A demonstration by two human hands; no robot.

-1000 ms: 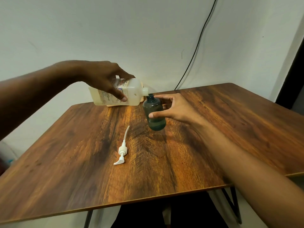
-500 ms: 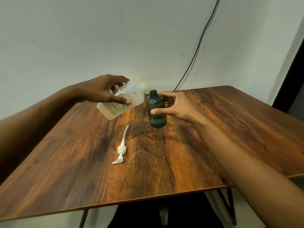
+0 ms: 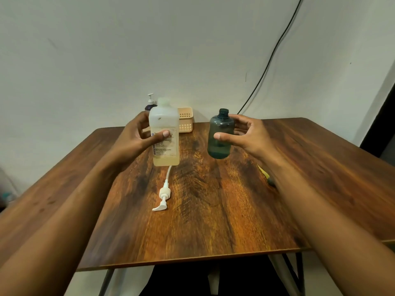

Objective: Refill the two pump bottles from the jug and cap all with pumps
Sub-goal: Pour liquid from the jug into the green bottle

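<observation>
The left hand (image 3: pixel 136 138) grips the jug (image 3: pixel 164 133), thumb across its label and fingers curled round the far side. The jug is upright over the far half of the tabletop (image 3: pixel 213 221), left of the middle, with pale yellow liquid in its lower part; whether its base rests on the wood I cannot tell. The right hand (image 3: pixel 250 133) holds the dark teal bottle (image 3: pixel 220 135) upright, thumb on the near face and fingers curled behind it. Its threaded neck is open, with no pump on it. The bottle is right of the jug and well apart from it.

A loose white pump (image 3: pixel 163 195) lies flat near the middle of the tabletop, its tube reaching toward the jug's base. At the far edge stand a beige basket (image 3: pixel 186 120) and, partly hidden behind the jug, a second bottle (image 3: pixel 150 104) with a pump fitted.
</observation>
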